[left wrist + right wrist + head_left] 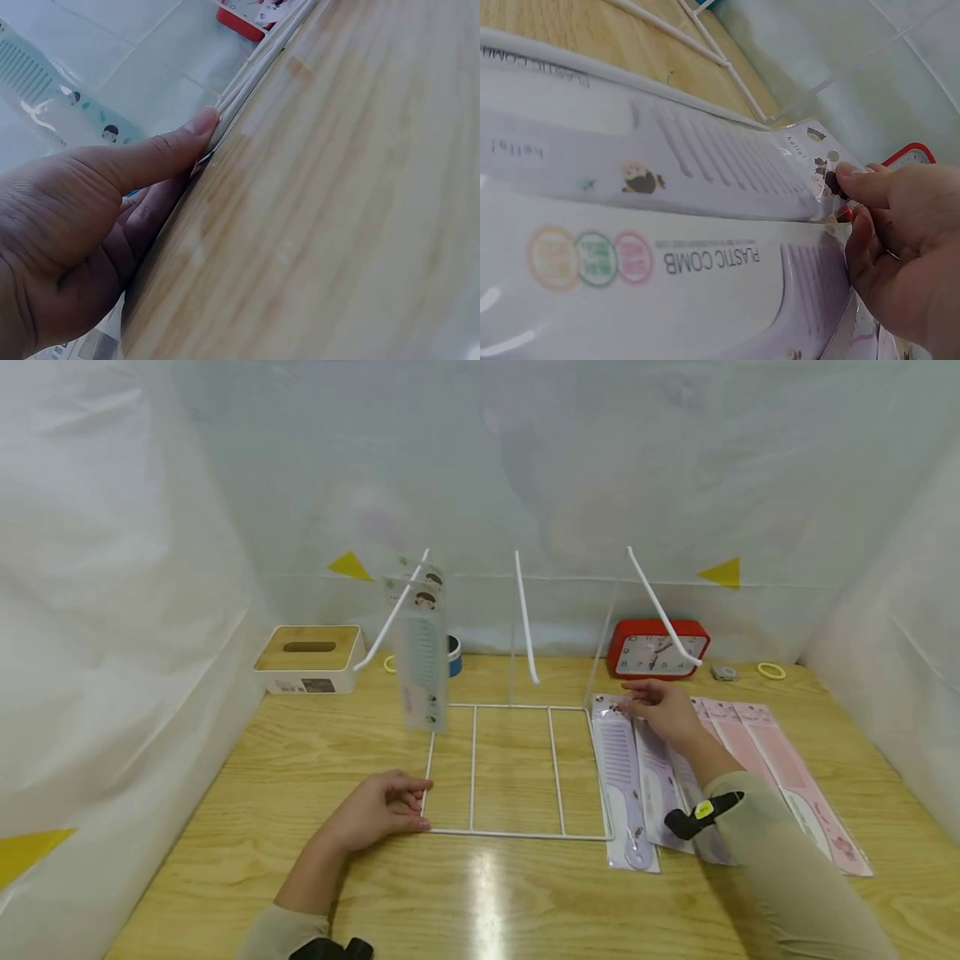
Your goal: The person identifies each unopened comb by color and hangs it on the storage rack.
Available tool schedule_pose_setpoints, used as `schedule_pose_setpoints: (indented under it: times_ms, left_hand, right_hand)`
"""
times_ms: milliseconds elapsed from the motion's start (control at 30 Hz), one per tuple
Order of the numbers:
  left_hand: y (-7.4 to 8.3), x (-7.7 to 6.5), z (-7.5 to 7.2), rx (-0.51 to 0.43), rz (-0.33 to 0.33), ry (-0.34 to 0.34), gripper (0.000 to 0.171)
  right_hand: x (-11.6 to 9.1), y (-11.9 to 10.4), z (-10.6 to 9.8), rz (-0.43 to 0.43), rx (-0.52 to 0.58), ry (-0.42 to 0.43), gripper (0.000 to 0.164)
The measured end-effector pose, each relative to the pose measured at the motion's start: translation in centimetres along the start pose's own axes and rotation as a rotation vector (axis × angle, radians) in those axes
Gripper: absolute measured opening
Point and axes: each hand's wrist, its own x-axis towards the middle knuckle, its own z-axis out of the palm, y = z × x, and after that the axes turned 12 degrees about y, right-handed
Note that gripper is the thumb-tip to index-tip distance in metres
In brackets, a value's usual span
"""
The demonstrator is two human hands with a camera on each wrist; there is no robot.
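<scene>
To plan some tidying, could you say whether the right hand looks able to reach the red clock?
Probably yes: the right hand is just in front of the red clock, though it pinches a purple comb packet.

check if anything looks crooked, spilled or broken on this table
Nothing looks spilled or broken. Only the white rack seems uneven: green comb packs hang on its left hook, while its middle hook and right hook are bare. The purple comb packs beside it lie slightly slanted.
</scene>
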Motion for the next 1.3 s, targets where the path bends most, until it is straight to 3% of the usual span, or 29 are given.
schedule_pose_setpoints:
  times_ms: [200, 367, 433, 567, 767, 967, 1100, 1200, 1300]
  left_hand:
    - [-0.1, 0.0, 0.0, -0.009, -0.003, -0.004, 0.060]
    - [-0.1, 0.1, -0.1, -0.012, -0.005, -0.010, 0.060]
    - [-0.1, 0.1, -0.1, -0.006, -0.006, -0.010, 0.060]
    - [-0.2, 0.3, -0.2, -0.003, -0.001, -0.008, 0.059]
    - [-0.4, 0.3, -0.2, -0.007, 0.007, -0.010, 0.059]
    - [-0.6, 0.1, -0.5, -0.006, 0.009, -0.016, 0.059]
    - [-0.6, 0.1, -0.7, -0.013, 0.020, -0.031, 0.059]
    - [-0.6, 0.2, -0.6, -0.023, 0.023, -0.045, 0.058]
    - [-0.5, 0.2, -0.6, -0.028, 0.021, -0.051, 0.058]
  right_hand:
    - [0.0, -0.2, -1.2, 0.133, 0.191, 0.043, 0.054]
    - [-0.7, -0.7, -2.4, 0.217, 0.580, 0.056, 0.048]
    - [-1.2, -1.2, -2.8, 0.226, 0.716, 0.051, 0.046]
    - [-2.8, -2.6, -3.7, 0.188, 0.877, 0.027, 0.041]
    - [-6.2, -5.1, -5.1, 0.053, 1.041, -0.082, 0.022]
    - [-10.3, -7.4, -5.3, -0.266, 1.176, -0.269, 0.034]
    - [-12.7, -9.3, -4.8, -0.422, 1.166, -0.347, 0.035]
    - [-14.2, -11.0, -4.1, -0.524, 1.115, -0.342, 0.034]
    - [-15.5, -13.3, -3.4, -0.613, 1.075, -0.283, 0.030]
